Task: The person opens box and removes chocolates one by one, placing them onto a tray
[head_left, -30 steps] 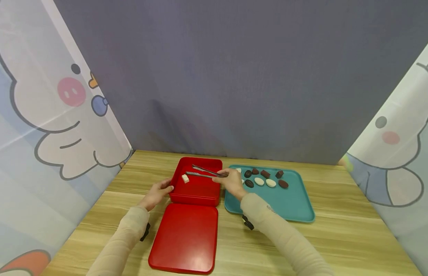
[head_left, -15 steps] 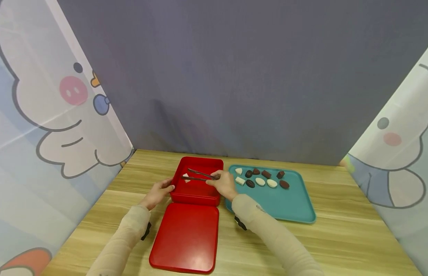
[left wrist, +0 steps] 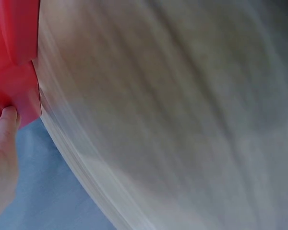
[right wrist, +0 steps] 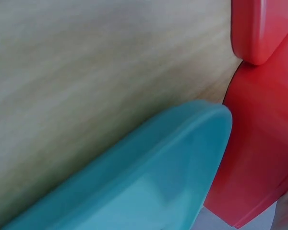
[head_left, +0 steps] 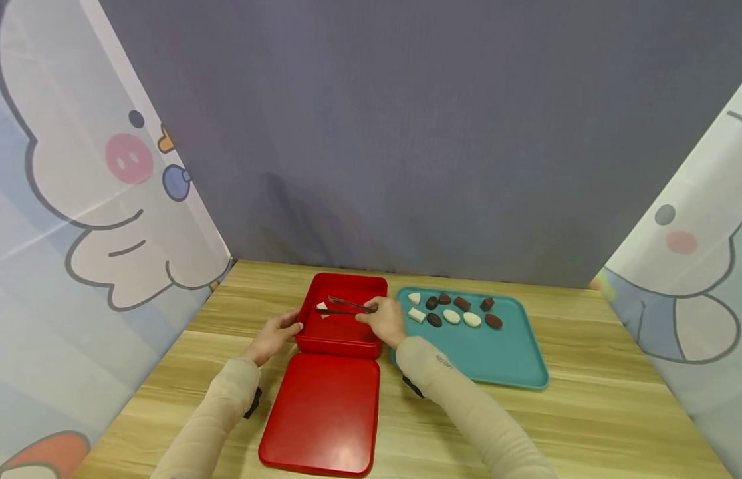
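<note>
My left hand [head_left: 272, 338] grips the left rim of a red box [head_left: 341, 348], a digit against its outer wall in the left wrist view. Above the box's right side my right hand [head_left: 385, 320] pinches dark tongs [head_left: 341, 312], their two arms slightly spread and pointing left. Inside the box, toward its left, lies a white chocolate piece [head_left: 322, 308]; one tong arm crosses in front of it. Whether the tongs touch it I cannot tell. In the right wrist view only a bit of the hand shows, at the lower right edge.
Right of the box a teal tray [head_left: 485, 356] bears several chocolates, among them a white block [head_left: 416, 315], a white oval [head_left: 472, 319] and a dark oval [head_left: 493, 321]. A red lid [head_left: 323, 412] lies flat before the box. Behind stands a grey partition [head_left: 371, 133].
My right hand has moved left and slightly down with the tongs, bringing one arm across the white chocolate, which appears slightly turned. My left hand stays at the box's rim.
</note>
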`<state>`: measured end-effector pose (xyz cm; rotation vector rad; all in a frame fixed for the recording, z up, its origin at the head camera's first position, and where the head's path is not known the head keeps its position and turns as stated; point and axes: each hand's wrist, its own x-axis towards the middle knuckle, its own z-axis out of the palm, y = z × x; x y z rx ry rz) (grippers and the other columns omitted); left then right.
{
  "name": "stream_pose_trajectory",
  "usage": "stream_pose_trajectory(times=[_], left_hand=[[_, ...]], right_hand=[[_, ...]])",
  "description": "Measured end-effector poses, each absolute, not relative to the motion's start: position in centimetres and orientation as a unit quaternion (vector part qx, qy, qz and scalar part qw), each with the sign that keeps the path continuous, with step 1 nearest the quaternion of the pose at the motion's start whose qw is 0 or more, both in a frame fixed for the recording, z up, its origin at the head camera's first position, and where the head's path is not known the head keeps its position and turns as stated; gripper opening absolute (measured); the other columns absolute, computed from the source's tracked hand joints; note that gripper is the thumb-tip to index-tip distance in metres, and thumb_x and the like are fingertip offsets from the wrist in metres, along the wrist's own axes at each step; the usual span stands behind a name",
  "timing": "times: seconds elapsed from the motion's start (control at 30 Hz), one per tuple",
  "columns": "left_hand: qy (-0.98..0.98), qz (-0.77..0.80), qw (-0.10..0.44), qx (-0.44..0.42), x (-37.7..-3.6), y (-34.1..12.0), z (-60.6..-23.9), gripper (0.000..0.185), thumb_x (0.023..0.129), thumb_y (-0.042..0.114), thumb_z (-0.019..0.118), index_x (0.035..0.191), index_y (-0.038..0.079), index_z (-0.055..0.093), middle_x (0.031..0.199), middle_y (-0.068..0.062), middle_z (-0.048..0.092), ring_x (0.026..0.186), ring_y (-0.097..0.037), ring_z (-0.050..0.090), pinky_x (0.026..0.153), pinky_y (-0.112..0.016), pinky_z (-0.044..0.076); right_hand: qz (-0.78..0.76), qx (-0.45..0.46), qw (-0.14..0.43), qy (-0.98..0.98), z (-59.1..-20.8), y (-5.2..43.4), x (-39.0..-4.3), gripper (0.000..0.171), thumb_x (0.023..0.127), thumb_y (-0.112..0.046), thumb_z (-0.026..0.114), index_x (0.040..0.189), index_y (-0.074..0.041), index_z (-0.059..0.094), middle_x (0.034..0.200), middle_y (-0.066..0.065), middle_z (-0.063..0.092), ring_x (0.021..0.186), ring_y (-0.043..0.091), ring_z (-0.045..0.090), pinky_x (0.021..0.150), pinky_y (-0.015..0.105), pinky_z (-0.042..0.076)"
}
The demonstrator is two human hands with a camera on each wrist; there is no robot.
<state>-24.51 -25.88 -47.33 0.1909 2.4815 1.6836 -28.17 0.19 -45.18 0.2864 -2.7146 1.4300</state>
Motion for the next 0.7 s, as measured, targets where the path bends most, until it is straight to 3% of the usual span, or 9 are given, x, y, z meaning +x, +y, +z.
stream_pose_trajectory(times=[0.7], left_hand=[[0.824,0.56,0.064,0.06,-24.49,-25.8,-47.42,0.053,0.097,0.011,0.044,0.142,-0.007,0.024,0.143,-0.027,0.032,0.129,-0.039,0.035,0.103,-0.049,0.035]], right_hand=[[0.402,0.105,0.062,-0.907,-45.48,-0.41,-28.26,0.025,0.072,-0.025,0.078,0.092,-0.011,0.072,0.091,0.005,0.07,0.082,0.022,0.061,0.07,0.032,0.05]])
